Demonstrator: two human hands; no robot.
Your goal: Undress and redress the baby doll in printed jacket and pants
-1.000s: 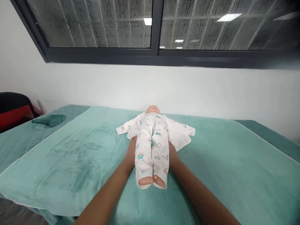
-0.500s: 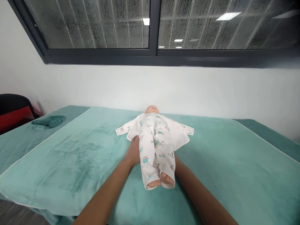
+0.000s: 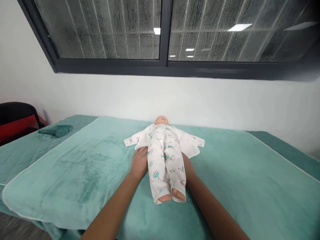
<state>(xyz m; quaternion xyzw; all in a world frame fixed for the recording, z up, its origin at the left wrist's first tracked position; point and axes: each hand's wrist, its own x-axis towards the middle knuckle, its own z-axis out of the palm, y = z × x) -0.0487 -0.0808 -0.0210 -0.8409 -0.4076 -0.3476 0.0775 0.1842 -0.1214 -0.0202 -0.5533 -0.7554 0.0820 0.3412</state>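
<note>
A baby doll lies on its back, its head (image 3: 161, 120) toward the wall and its bare feet (image 3: 178, 194) toward me. White printed trousers (image 3: 165, 160) cover its legs, and a white long-sleeved shirt (image 3: 186, 141) spreads out at both sides with the sleeves stretched outward. Against the doll's left-hand side in view, my left hand (image 3: 140, 162) is closed, its fingers pressed together at the trousers' edge and partly hidden. My right hand (image 3: 188, 166) grips the opposite side, with most of its fingers hidden behind the trousers and shirt.
Beneath the doll is a green plush blanket (image 3: 87, 173) with a pale edge, over a darker green cover (image 3: 290, 145). A small folded green cloth (image 3: 55, 131) rests at the left. A red and black chair (image 3: 18, 121) stands beyond, and a dark-framed window (image 3: 163, 68) is above.
My left hand has shifted slightly outward, showing more of its back. More of my right hand now shows beside the trousers. The camera view has tilted up a little.
</note>
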